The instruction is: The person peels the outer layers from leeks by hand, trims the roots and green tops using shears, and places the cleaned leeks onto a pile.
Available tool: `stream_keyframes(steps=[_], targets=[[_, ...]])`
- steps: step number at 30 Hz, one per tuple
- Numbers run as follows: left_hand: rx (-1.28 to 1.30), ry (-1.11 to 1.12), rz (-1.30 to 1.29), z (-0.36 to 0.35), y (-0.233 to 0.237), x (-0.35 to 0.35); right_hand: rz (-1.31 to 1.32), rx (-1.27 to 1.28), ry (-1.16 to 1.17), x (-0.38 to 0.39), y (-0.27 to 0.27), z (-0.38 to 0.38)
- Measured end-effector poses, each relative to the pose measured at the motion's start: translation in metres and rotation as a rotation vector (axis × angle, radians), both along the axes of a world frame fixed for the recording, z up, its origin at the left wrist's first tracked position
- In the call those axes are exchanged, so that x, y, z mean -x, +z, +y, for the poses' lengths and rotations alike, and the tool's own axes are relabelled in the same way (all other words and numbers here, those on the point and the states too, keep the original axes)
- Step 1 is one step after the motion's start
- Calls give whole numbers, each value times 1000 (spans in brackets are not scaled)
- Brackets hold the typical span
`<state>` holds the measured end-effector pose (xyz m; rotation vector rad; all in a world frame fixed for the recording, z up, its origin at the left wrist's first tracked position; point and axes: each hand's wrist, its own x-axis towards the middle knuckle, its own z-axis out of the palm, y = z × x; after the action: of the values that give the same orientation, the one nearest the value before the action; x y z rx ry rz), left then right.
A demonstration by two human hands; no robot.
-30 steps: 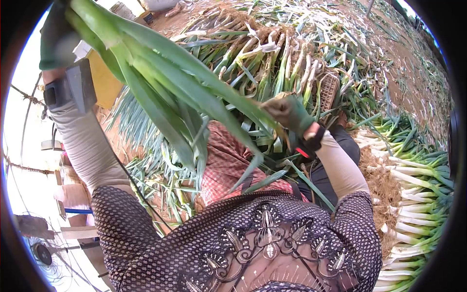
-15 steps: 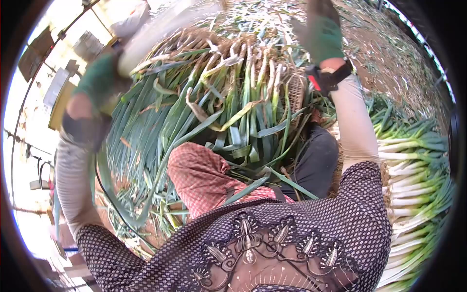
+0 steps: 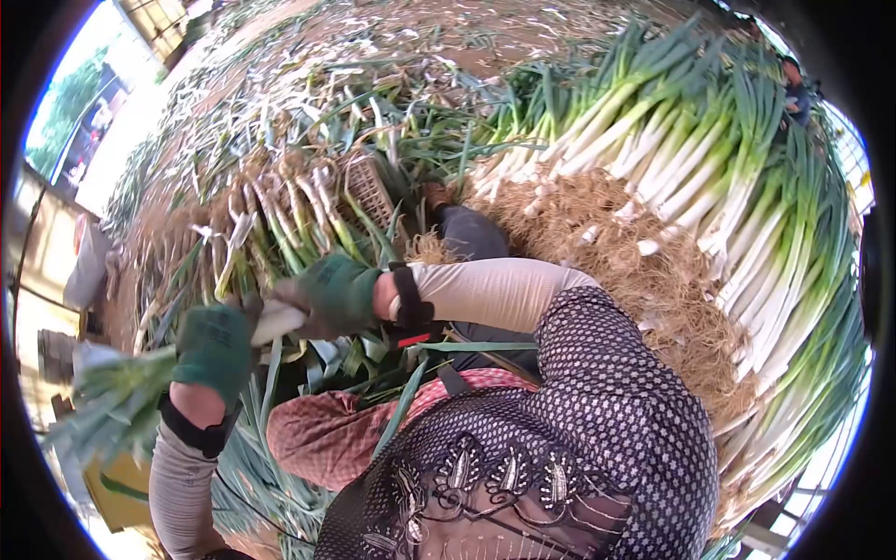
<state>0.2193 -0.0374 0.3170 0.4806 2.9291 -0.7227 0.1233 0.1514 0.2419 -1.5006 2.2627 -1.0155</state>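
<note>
In left hand point(image 3: 217, 347), blurred leek point(image 3: 117, 392)

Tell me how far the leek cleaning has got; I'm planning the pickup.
Done: a large stack of clean white-stalked leeks lies at the right. In hand: the left hand and right hand grip one leek, its white stalk between them. Left: an uncleaned heap with dry brown leaves ahead.

Bare earth floor point(image 3: 439, 33) strewn with leaf trimmings point(image 3: 280, 89), bright daylight at the open left side
</note>
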Motion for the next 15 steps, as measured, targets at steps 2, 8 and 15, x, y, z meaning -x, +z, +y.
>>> stream_keyframes(steps=[2,8,15], targets=[[54,-37,150,30,31,21,-45,181,-180,13,2,21],[-328,-465,861,80,82,40,-158,435,-532,72,61,124],[-552,-137,486,13,-18,55,369,517,-962,143,70,298]])
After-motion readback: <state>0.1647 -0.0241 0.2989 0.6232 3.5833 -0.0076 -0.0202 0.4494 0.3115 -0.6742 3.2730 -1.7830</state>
